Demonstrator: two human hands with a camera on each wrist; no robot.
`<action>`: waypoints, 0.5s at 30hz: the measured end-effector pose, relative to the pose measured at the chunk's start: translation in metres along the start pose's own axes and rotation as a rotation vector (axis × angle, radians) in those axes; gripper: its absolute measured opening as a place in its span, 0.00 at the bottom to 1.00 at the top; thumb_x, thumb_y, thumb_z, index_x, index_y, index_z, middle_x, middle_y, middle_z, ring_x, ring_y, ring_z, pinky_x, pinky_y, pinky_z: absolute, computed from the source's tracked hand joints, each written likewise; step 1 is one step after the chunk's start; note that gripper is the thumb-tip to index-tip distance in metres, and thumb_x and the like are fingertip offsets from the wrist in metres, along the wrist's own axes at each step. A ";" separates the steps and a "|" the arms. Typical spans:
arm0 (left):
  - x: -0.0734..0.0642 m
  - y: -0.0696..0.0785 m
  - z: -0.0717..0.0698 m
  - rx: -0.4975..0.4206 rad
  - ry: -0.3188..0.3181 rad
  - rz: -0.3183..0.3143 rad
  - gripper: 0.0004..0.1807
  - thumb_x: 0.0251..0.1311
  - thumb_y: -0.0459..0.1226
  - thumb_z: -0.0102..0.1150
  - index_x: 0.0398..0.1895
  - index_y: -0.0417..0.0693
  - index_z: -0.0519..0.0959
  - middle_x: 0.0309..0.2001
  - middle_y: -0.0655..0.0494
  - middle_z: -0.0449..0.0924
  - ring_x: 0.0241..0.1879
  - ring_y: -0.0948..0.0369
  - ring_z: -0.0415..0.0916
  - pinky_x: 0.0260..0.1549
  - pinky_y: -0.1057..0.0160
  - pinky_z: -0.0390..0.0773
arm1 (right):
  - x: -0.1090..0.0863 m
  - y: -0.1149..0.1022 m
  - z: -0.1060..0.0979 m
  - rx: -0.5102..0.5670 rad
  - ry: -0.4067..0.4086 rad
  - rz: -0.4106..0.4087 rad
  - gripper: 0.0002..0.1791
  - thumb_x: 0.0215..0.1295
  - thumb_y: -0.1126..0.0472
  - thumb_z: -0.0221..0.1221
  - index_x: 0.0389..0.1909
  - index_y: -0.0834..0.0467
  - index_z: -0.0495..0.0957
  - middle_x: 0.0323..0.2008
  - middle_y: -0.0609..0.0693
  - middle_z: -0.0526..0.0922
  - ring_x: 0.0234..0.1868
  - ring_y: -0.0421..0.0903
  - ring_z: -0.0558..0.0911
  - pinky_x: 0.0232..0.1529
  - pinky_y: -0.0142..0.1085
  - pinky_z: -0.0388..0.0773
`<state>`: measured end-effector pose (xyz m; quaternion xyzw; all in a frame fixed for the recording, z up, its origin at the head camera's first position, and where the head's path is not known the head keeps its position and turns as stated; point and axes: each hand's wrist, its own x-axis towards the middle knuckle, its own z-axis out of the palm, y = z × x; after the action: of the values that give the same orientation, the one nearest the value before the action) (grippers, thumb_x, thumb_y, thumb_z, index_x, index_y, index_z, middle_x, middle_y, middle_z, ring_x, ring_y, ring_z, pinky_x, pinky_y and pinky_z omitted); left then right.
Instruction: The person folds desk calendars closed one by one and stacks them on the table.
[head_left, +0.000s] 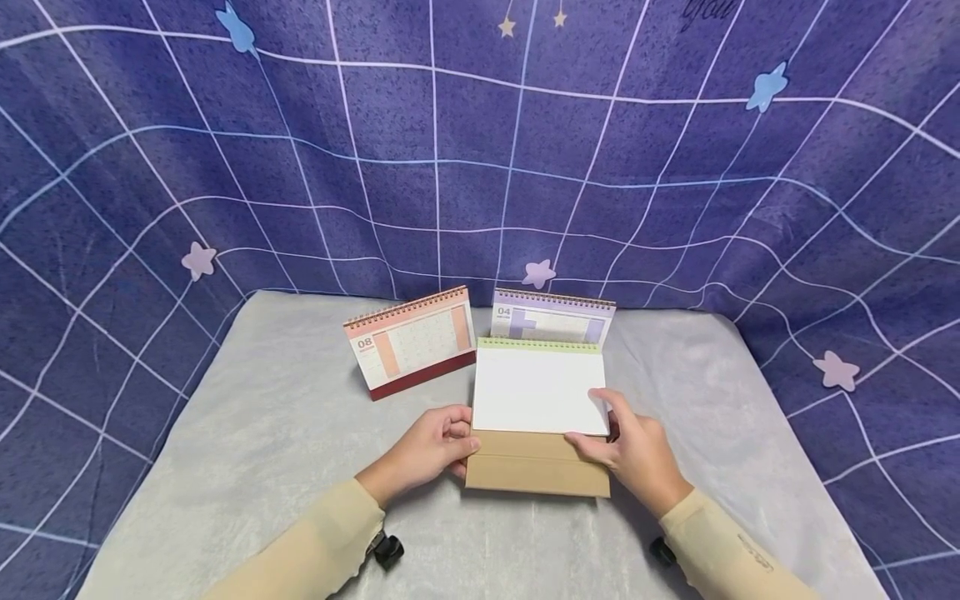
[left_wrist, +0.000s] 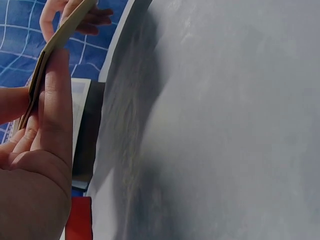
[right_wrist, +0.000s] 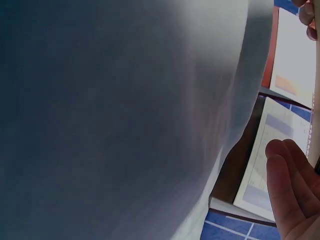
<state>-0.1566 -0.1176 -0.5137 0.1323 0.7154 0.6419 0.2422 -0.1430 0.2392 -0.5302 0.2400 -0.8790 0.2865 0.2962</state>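
A desk calendar with a green spiral-bound top strip, a blank white page and a brown cardboard base is held up in front of the body. My left hand grips its left edge, thumb on the front and fingers behind. At the right edge my right hand holds it, thumb on the cardboard and index finger at the page's side. Seen edge-on in the left wrist view, the cardboard is folded into layers between thumb and fingers. In the right wrist view, fingers of the right hand lie behind it.
Behind stand two more desk calendars: an orange one marked 08 on a dark red base, and a purple one marked 04, partly covered. A grey cloth covers the table. A blue grid-patterned curtain hangs around the back and sides.
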 end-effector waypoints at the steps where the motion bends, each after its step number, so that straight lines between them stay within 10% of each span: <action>1: 0.001 0.000 0.001 0.001 -0.004 -0.001 0.18 0.82 0.26 0.64 0.68 0.23 0.78 0.50 0.38 0.95 0.36 0.64 0.91 0.33 0.66 0.93 | -0.001 0.001 -0.001 -0.002 0.003 -0.003 0.44 0.78 0.25 0.69 0.67 0.62 0.85 0.23 0.44 0.84 0.23 0.27 0.76 0.25 0.27 0.79; 15: 0.015 0.003 0.023 0.034 -0.040 0.006 0.15 0.82 0.26 0.64 0.65 0.26 0.81 0.45 0.42 0.95 0.34 0.65 0.91 0.33 0.65 0.93 | -0.014 0.015 -0.018 -0.014 -0.016 0.044 0.42 0.75 0.28 0.75 0.67 0.61 0.84 0.23 0.41 0.83 0.24 0.24 0.73 0.25 0.26 0.78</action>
<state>-0.1582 -0.0901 -0.5148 0.1515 0.7209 0.6275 0.2523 -0.1351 0.2651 -0.5325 0.2209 -0.8883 0.2851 0.2843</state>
